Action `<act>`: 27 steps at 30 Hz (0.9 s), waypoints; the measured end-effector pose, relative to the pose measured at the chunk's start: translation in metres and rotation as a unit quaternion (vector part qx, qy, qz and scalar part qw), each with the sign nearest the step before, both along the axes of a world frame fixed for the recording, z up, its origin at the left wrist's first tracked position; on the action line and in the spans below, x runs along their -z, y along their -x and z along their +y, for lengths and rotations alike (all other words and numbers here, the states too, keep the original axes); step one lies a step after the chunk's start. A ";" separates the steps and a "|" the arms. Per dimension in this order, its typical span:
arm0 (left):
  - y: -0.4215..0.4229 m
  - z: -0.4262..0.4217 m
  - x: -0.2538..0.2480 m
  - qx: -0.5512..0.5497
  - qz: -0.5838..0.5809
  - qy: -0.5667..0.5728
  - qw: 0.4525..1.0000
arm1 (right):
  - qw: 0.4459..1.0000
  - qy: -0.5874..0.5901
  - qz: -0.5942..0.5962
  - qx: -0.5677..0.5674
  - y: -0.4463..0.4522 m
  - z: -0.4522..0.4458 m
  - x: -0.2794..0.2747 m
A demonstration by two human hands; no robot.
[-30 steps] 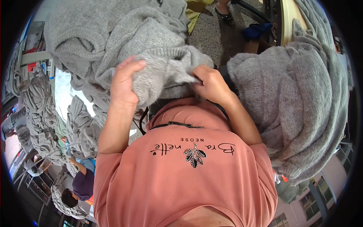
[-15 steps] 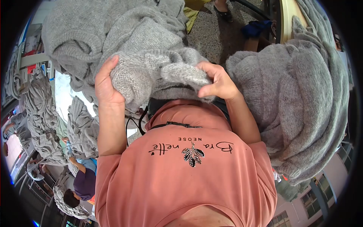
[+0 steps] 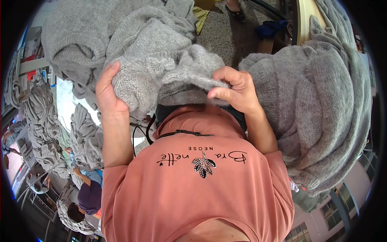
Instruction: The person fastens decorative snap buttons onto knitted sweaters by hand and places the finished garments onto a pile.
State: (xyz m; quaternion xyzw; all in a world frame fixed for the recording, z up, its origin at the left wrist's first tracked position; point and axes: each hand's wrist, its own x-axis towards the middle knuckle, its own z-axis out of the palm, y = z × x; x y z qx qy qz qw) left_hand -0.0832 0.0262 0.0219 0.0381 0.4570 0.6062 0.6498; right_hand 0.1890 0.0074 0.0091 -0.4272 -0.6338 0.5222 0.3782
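A grey knitted garment, fuzzy and bunched up, is held between my two hands just beyond my waist. On its left side my left hand is wrapped round a thick bundle of the knit, with some of the fingers hidden by it. My right hand pinches the garment's edge between thumb and bent fingers. A band of the knit stretches between the hands, and a darker fold lies below it. Whether this piece is a sleeve or a body panel, I cannot tell.
Heaped grey sweaters lie beyond my hands, and another large grey knit pile is at my right. A person in a dark top is at lower left, near more grey knits. Someone's foot shows on the speckled floor.
My right thumb and fingers have closed tighter on the knit edge. The thick roll there now looks flatter and more stretched. My left hand has shifted slightly left, still holding its bundle.
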 end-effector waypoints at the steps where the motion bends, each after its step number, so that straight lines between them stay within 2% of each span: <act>1: 0.001 0.000 0.001 -0.002 0.011 -0.002 1.000 | 1.000 -0.005 -0.011 0.003 0.001 0.000 -0.003; 3: 0.003 -0.002 0.002 -0.004 0.018 0.002 1.000 | 0.998 -0.040 -0.043 0.017 0.005 0.000 -0.001; 6: 0.003 -0.004 -0.001 0.006 0.010 -0.003 1.000 | 0.975 -0.165 -0.135 0.055 0.005 -0.002 0.001; 7: 0.003 -0.005 -0.002 0.013 0.003 -0.006 1.000 | 0.973 -0.157 -0.148 0.078 0.004 -0.005 0.000; 10: 0.005 -0.007 0.007 0.023 -0.005 -0.012 1.000 | 0.973 -0.169 -0.063 0.147 0.012 -0.006 0.000; 11: 0.004 -0.008 0.007 0.017 -0.001 -0.008 1.000 | 0.967 -0.187 -0.068 0.160 0.015 -0.005 -0.001; 14: 0.001 -0.008 0.007 0.026 0.016 -0.010 0.999 | 0.985 -0.154 -0.033 0.073 0.008 -0.002 -0.003; 17: -0.012 -0.012 0.004 0.089 0.044 -0.038 0.994 | 0.968 -0.238 -0.045 0.063 0.012 -0.001 -0.004; 21: -0.052 -0.019 -0.004 0.175 0.105 -0.078 0.976 | 0.926 -0.368 -0.080 -0.023 0.029 -0.008 -0.023; 22: -0.058 -0.019 -0.004 0.200 0.119 -0.090 0.968 | 0.925 -0.366 -0.066 -0.081 0.031 -0.009 -0.026; 24: -0.063 -0.020 -0.010 0.267 0.127 -0.102 0.950 | 0.902 -0.417 -0.080 -0.078 0.039 -0.011 -0.023; 27: -0.067 -0.023 -0.011 0.323 0.131 -0.124 0.929 | 0.870 -0.481 -0.109 0.007 0.038 -0.004 -0.020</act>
